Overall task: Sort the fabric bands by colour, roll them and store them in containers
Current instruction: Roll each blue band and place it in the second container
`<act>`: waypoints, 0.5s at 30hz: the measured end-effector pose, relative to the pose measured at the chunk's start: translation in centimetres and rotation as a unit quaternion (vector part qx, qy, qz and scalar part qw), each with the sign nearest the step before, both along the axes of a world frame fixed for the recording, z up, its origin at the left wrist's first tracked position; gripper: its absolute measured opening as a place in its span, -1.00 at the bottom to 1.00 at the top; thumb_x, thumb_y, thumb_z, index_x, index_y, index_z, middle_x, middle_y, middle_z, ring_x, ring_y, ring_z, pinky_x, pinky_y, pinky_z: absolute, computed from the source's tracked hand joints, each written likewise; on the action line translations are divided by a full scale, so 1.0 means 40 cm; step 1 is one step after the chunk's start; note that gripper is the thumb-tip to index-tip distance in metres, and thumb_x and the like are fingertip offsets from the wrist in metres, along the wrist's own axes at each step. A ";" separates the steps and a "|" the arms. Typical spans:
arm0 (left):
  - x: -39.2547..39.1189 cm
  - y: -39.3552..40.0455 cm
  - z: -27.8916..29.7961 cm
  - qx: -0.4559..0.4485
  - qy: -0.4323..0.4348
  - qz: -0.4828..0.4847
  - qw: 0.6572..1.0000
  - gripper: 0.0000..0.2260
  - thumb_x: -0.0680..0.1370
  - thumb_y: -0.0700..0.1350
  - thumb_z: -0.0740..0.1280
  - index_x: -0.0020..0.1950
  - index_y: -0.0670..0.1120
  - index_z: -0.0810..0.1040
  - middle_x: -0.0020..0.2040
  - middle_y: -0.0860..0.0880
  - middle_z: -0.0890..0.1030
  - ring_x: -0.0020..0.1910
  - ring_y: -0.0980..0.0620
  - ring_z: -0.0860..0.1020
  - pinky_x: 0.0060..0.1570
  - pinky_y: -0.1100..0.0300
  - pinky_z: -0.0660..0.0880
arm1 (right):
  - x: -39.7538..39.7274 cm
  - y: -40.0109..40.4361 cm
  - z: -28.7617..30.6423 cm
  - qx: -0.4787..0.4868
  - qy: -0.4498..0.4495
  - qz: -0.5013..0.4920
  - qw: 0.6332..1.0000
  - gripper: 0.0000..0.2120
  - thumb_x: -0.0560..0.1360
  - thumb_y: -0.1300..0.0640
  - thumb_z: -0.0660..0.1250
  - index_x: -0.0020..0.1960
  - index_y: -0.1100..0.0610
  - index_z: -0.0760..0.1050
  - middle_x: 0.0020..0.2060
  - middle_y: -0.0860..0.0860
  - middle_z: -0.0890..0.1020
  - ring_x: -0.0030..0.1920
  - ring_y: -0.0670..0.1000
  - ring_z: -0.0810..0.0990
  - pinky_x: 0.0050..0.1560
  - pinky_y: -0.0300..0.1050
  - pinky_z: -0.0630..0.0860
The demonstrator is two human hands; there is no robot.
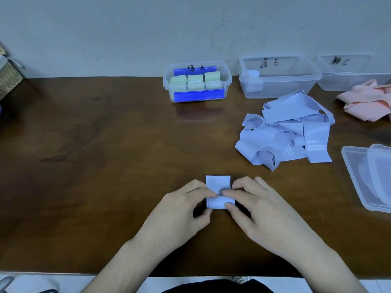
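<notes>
- I have both hands on one blue band at the near middle of the tabletop. My left hand and right hand meet over it, fingers curled and pinching the rolled part from either side.
- The roll lies crosswise, its long axis running left to right. The unrolled tail lies flat and points straight away from me, towards the wall.
- Main risk as I judge it: the stretchy fabric springs open if either pinch slackens, and the roll unwinds.
- If one hand leads the other, the roll will likely cone out, with one end fatter, and sit badly in the box.
- The short tail could skew sideways as it is taken up, leaving an edge sticking out.
- The loose blue pile lies well apart to the right, in front of the container marked B, which already holds what looks like a pale roll at its left end.
- Misplacing is possible: the green-filled container and container C flank B, and the pink bands lie just beside the blue pile.
</notes>
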State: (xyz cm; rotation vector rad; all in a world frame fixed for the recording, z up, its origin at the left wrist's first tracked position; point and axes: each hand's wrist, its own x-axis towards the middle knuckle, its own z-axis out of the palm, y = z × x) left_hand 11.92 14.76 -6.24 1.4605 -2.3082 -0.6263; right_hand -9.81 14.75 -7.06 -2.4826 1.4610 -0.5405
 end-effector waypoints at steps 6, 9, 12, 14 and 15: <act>0.000 -0.018 0.007 0.024 0.005 0.003 1.000 -0.73 0.57 0.02 0.33 0.27 0.12 0.55 0.17 0.26 0.44 -0.17 0.12 0.47 -0.16 0.35 0.42 | 0.002 -0.011 -0.002 0.006 -0.026 0.010 1.000 -0.79 0.51 -0.08 0.30 0.11 -0.07 0.53 0.02 -0.21 0.48 -0.10 -0.12 0.41 -0.10 -0.21 0.48; 0.000 -0.018 0.003 0.016 0.003 -0.005 1.000 -0.73 0.58 0.04 0.30 0.29 0.13 0.52 0.18 0.27 0.40 -0.15 0.12 0.49 -0.17 0.34 0.43 | 0.001 -0.021 -0.008 0.013 -0.029 0.009 0.999 -0.81 0.48 -0.03 0.36 0.09 -0.07 0.53 0.01 -0.21 0.50 -0.11 -0.14 0.43 -0.10 -0.23 0.45; 0.000 -0.013 -0.002 -0.009 0.008 -0.015 1.000 -0.72 0.57 0.07 0.28 0.27 0.15 0.50 0.19 0.28 0.36 -0.20 0.20 0.47 -0.25 0.42 0.39 | -0.002 -0.028 -0.006 0.029 -0.029 0.012 0.999 -0.80 0.50 -0.07 0.33 0.10 -0.07 0.55 0.02 -0.22 0.51 -0.07 -0.15 0.45 -0.06 -0.27 0.40; 0.000 -0.010 -0.006 -0.016 -0.001 -0.015 1.000 -0.72 0.55 0.09 0.26 0.24 0.13 0.53 0.18 0.27 0.38 -0.25 0.26 0.44 -0.28 0.48 0.36 | -0.005 -0.031 -0.002 0.042 -0.031 0.014 0.999 -0.80 0.51 -0.05 0.37 0.13 -0.07 0.56 0.04 -0.23 0.51 -0.03 -0.15 0.45 -0.01 -0.26 0.42; 0.001 -0.010 -0.007 -0.015 -0.001 -0.013 1.000 -0.73 0.54 0.09 0.26 0.22 0.12 0.55 0.17 0.26 0.41 -0.28 0.29 0.43 -0.28 0.51 0.36 | -0.004 -0.032 -0.001 0.044 -0.030 0.014 0.998 -0.79 0.52 -0.04 0.39 0.14 -0.07 0.57 0.05 -0.24 0.51 -0.03 -0.15 0.44 0.01 -0.26 0.43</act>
